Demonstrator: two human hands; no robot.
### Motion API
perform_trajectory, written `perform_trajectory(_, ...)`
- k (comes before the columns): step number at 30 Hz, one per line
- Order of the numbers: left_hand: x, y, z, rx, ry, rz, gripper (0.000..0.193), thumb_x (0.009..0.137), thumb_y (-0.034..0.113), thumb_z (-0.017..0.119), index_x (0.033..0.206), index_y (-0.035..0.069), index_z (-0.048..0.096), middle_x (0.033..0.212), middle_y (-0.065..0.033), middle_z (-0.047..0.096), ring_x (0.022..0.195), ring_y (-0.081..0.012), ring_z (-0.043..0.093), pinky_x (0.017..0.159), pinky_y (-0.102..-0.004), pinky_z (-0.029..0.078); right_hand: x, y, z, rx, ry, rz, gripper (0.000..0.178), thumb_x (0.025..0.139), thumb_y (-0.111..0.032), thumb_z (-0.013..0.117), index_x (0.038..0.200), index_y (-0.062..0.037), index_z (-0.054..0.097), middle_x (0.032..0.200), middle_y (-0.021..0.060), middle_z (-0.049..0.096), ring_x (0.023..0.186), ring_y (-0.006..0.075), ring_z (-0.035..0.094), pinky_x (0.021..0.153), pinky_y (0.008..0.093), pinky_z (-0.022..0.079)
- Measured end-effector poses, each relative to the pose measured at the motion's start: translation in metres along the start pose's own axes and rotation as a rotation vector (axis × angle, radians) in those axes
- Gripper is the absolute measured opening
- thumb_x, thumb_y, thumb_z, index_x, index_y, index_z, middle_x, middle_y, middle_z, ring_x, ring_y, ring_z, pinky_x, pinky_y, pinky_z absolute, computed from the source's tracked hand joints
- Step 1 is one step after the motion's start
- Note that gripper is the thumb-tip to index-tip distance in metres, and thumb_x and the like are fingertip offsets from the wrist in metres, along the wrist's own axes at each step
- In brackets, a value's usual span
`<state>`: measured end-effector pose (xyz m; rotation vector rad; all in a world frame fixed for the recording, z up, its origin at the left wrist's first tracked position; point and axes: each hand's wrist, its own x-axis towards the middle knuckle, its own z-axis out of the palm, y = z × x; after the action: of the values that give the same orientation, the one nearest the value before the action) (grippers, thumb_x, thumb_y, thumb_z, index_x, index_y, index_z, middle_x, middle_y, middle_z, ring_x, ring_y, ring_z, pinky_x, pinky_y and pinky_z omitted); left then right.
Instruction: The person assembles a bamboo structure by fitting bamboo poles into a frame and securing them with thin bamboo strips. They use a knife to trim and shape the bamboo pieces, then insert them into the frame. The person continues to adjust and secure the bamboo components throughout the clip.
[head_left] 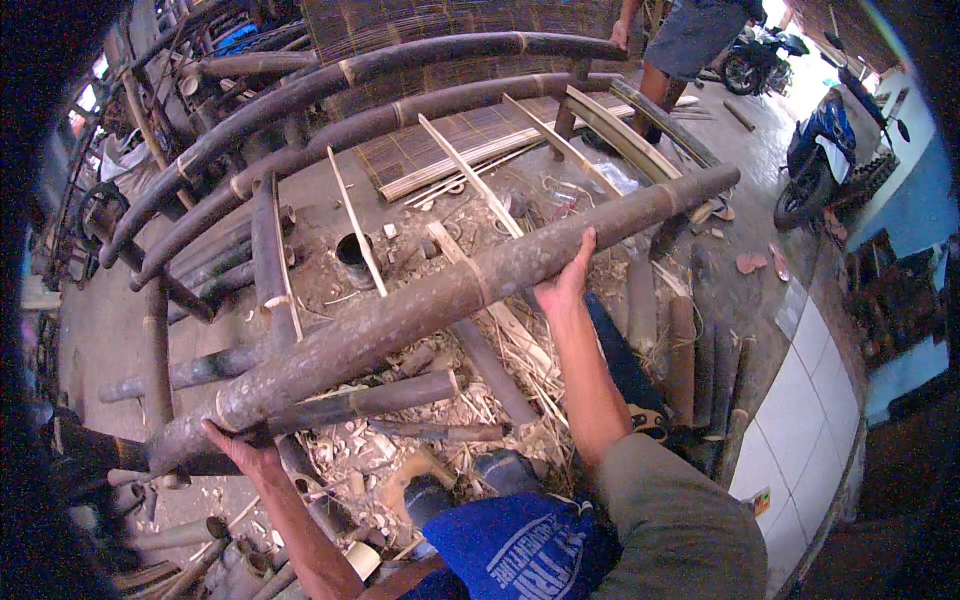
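Note:
A thick brown bamboo pole (390, 315) runs slantwise across the near side of a bamboo frame. My left hand (245, 452) grips its lower left end from beneath, with the thumb against the near side. Farther along to the right, my right hand (568, 278) is closed around the same pole, thumb up its near face and the other fingers mostly hidden. Beyond it, two long curved bamboo poles (375, 112) form the far side. Thin split-bamboo slats (470, 175) and a thicker bamboo crosspiece (268, 235) span the gap between the sides.
At the far right end, another person's hand (621, 36) touches the upper curved pole. Bamboo shavings (400, 470) and offcuts litter the floor beneath, around a dark hollow bamboo piece (352, 250). A blue motorcycle (822, 150) stands right, near white tiles (805, 400). Stacked bamboo (215, 540) lies lower left.

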<state>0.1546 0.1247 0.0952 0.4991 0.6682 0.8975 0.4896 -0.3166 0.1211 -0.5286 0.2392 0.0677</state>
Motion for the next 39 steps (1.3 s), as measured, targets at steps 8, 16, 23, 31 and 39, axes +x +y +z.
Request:
perform_trajectory(8,-0.039,0.021,-0.023,0.047,0.054,0.166,0.091,0.086,0.075,0.050,0.144,0.006,0.042,0.141,-0.0167,0.050,0.126,-0.0372,0.051,0.106,-0.0549,0.043,-0.111,-0.020,-0.033,0.027,0.086,0.117,0.095,0.078,-0.079,0.059,0.146,-0.0158,0.041,0.145,0.0061,0.046,0.131,0.0297,0.045,0.111,0.0547,0.034)
perform_trajectory(16,-0.102,0.015,-0.036,-0.036,0.082,0.100,0.091,0.083,0.075,0.054,0.144,0.008,0.043,0.141,-0.0154,0.049,0.126,-0.0368,0.051,0.105,-0.0573,0.043,-0.151,-0.057,-0.052,-0.025,0.117,0.062,0.083,0.083,-0.076,0.056,0.142,-0.0173,0.046,0.139,0.0043,0.051,0.128,0.0288,0.046,0.111,0.0509,0.033)
perform_trajectory(23,-0.118,0.023,-0.042,0.008,0.106,0.141,0.089,0.084,0.075,0.053,0.144,0.010,0.044,0.141,-0.0146,0.051,0.128,-0.0355,0.051,0.106,-0.0571,0.042,-0.153,-0.055,-0.053,-0.116,0.132,0.009,0.091,0.082,-0.079,0.054,0.148,-0.0176,0.039,0.147,0.0050,0.044,0.134,0.0302,0.041,0.113,0.0543,0.030)
perform_trajectory(31,-0.146,0.030,-0.051,0.427,0.326,0.430,0.090,0.090,0.053,0.068,0.152,0.008,0.023,0.139,-0.0170,0.051,0.128,-0.0313,0.050,0.099,-0.0494,0.045,-0.166,-0.059,-0.060,-0.294,0.076,0.056,0.096,0.082,-0.081,0.051,0.152,-0.0180,0.034,0.156,0.0066,0.034,0.143,0.0312,0.032,0.117,0.0583,0.024)
perform_trajectory(39,-0.176,0.023,-0.035,1.163,0.337,0.927,0.057,0.091,0.029,0.071,0.138,0.002,0.051,0.144,-0.0247,0.040,0.132,-0.0347,0.041,0.115,-0.0467,0.027,-0.172,-0.073,-0.083,-0.361,-0.029,0.166,0.084,0.088,-0.068,0.059,0.145,-0.0087,0.042,0.144,0.0128,0.048,0.130,0.0298,0.047,0.109,0.0489,0.040)
